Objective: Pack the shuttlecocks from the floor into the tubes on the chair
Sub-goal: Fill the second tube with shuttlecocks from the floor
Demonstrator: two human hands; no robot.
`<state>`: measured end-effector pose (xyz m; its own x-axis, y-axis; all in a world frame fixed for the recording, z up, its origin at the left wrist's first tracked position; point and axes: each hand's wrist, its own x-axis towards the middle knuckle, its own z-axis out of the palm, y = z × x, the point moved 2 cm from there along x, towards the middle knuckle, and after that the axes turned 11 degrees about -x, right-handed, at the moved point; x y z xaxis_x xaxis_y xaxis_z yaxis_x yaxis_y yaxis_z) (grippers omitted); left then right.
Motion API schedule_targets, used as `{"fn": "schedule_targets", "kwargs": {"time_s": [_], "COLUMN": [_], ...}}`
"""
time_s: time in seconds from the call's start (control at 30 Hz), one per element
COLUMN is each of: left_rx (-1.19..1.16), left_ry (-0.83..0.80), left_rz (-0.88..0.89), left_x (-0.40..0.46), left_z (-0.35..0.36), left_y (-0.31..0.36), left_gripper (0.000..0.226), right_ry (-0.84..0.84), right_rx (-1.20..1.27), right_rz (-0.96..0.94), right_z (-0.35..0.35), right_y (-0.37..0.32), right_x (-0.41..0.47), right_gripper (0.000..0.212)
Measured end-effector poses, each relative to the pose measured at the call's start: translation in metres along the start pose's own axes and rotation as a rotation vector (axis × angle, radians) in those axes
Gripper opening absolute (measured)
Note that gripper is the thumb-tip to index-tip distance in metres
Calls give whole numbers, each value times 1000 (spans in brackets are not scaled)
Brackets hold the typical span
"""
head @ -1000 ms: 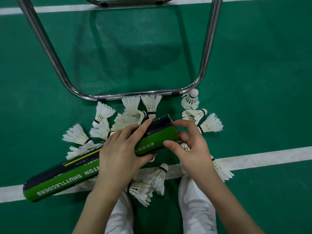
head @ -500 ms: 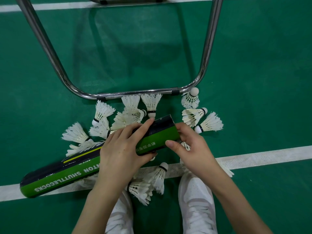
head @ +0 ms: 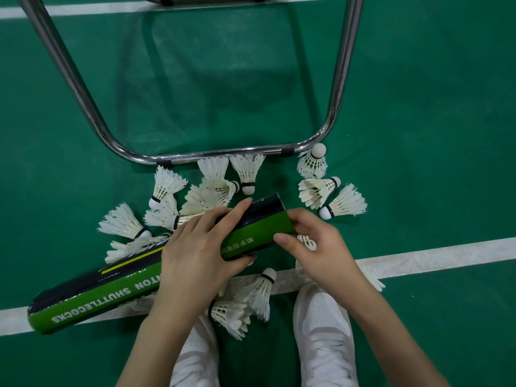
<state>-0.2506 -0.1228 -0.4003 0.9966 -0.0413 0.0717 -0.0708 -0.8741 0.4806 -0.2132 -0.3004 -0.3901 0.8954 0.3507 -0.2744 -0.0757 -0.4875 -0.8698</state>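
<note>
From the head view, I judge the packing as barely begun. My left hand (head: 195,252) grips the shuttlecock tube (head: 156,268) around its middle, fingers curled over the dark top side, the tube lying slanted above the floor with its far-right end raised. My right hand (head: 318,247) is at that open end — thumb and fingers curled around the rim, pinching what looks like a shuttlecock (head: 307,242) whose feathers show just below the mouth. Whether it is partly inside the tube I cannot tell.

What is left is nearly everything I can see. Loose shuttlecocks lie scattered on the green floor (head: 418,121): a cluster (head: 212,188) to the left and far side of the tube, three more (head: 321,188) to the right near the chair frame (head: 223,156), and a few (head: 251,297) near my white shoes (head: 324,331) on the white court line (head: 418,255). How many the tube already holds is hidden — its inside is out of sight. The chair seat and any other tubes are not visible.
</note>
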Motion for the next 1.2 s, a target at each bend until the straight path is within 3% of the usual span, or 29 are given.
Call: {"fn": "schedule_targets", "kwargs": {"time_s": [0.2,0.37,0.57,0.73,1.0,1.2], "left_rx": [-34,-10,-12,0,8,14], "left_ry": [33,29,20,19,18,15], "left_rz": [-22,-3,24,20,19,20], "left_x": [3,2,1,1,1,2], "left_z": [-5,-2,1,1,0,-1], "left_y": [-2,1,5,6,7,6], "left_gripper": [83,83,81,82,82,81], "right_ry": [185,433,458,466,495,608], "right_rx": [-13,-246,-495,-353,-252,-86], "right_rz": [17,191,281,357,448,351], "right_z": [-28,-58,-67,-64,-62,-73], "right_y": [13,67,100,110,113,95], "right_x": [3,18,32,38,33,19], "right_gripper": [17,13,37,46,39,31]}}
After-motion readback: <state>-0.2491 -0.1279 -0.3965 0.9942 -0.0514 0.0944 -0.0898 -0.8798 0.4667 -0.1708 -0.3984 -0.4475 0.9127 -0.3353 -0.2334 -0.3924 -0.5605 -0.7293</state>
